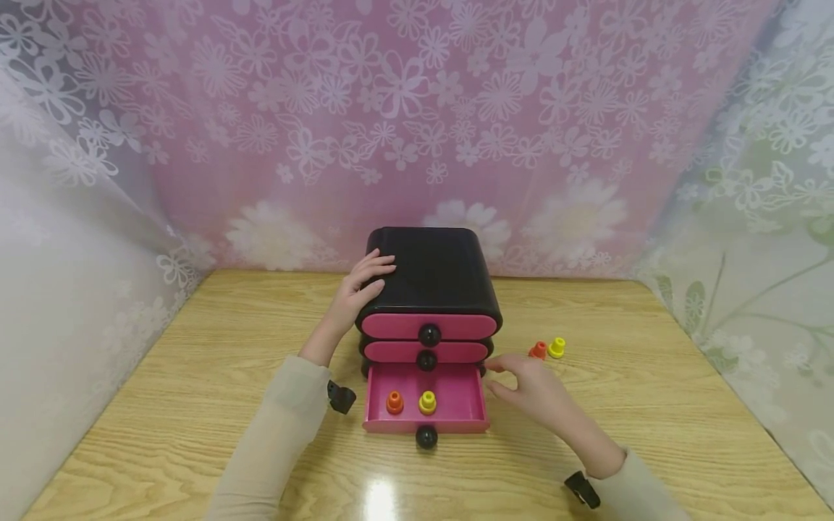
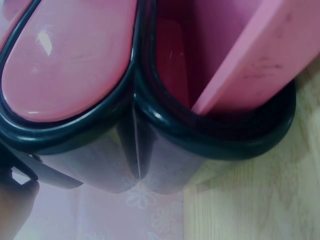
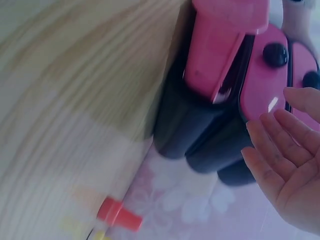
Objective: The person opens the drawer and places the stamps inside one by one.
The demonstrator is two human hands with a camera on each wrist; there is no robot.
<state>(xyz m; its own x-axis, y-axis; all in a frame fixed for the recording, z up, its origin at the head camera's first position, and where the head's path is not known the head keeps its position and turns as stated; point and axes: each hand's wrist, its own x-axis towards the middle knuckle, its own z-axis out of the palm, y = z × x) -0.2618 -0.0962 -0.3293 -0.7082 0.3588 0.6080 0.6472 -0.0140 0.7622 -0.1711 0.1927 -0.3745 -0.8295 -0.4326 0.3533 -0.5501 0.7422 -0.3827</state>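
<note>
Your left hand [image 1: 362, 289] rests on the top left edge of a small black drawer cabinet [image 1: 435, 273], fingers laid flat over its curved corner and thumb along the side — pressing against it rather than curled round anything. The cabinet stands on a pale wooden table [image 1: 195, 405], near the back edge, in front of a pink flowered curtain [image 1: 404, 108].

The cabinet has three pink drawers with round black knobs. The top drawer [image 1: 391, 325] and the middle drawer [image 1: 397, 352] are pushed in. The bottom drawer [image 1: 456, 401] is pulled out toward you, and inside it stand two small plastic pegs side by side: an orange peg [image 1: 394, 402] on the left and a yellow peg [image 1: 427, 402] just beside it on the right.

Your right hand [image 1: 531, 391] hovers just beside the right edge of the open drawer, fingers relaxed and spread, holding nothing. The right wrist view shows the same — an open palm [image 3: 292, 165] next to the cabinet's side.

Two more pegs stand on the table to the right of the cabinet, beyond your right hand: a second orange peg [image 1: 538, 351] and a second yellow peg [image 1: 557, 348], close together.
</note>
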